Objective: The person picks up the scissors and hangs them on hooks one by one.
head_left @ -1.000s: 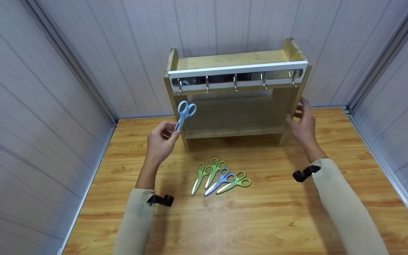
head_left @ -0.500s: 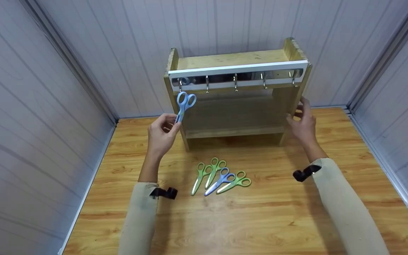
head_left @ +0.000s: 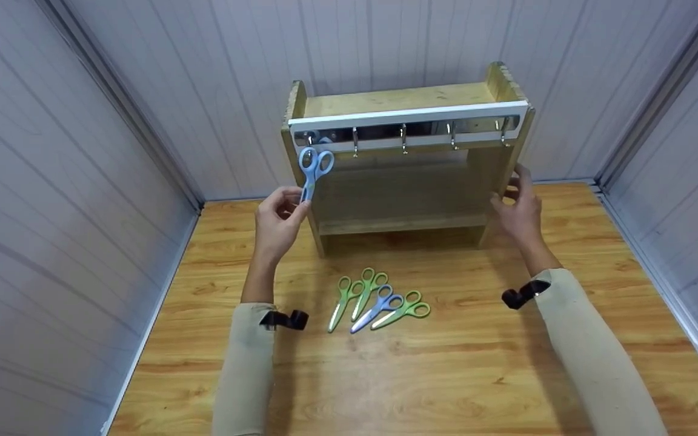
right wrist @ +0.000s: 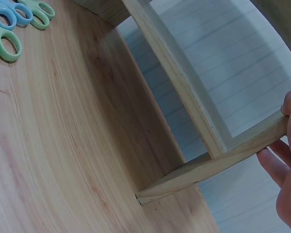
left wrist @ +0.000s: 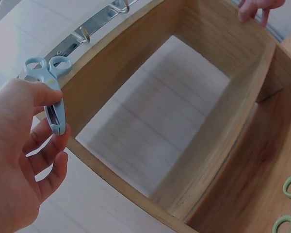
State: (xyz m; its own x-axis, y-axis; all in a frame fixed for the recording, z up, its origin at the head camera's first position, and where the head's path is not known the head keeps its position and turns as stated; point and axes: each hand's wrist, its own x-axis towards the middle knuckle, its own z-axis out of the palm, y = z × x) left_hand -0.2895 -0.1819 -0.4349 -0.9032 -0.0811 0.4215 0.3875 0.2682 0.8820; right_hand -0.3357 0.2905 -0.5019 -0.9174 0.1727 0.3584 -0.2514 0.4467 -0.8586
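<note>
My left hand (head_left: 277,224) pinches light blue scissors (head_left: 311,175) by the blade end, with the two handle loops upward. Those loops are in front of the leftmost metal hook (head_left: 309,139) on the rack's white hook strip (head_left: 379,148); whether they touch it I cannot tell. In the left wrist view the thumb and fingertips clasp the scissors (left wrist: 53,92) near the blade. My right hand (head_left: 520,213) grips the right side panel of the wooden rack (head_left: 400,227), thumb at the front edge and fingers around the outside.
On the wood-grain tabletop (head_left: 422,381) in front of the rack lie several scissors: green scissors (head_left: 344,303), more green scissors (head_left: 408,310) and a blue pair (head_left: 376,309). Pale panelled walls (head_left: 143,91) stand behind and at both sides.
My left hand has lifted the blue scissors upward, from below the leftmost hook to in front of it. The right hand has kept its place on the rack.
</note>
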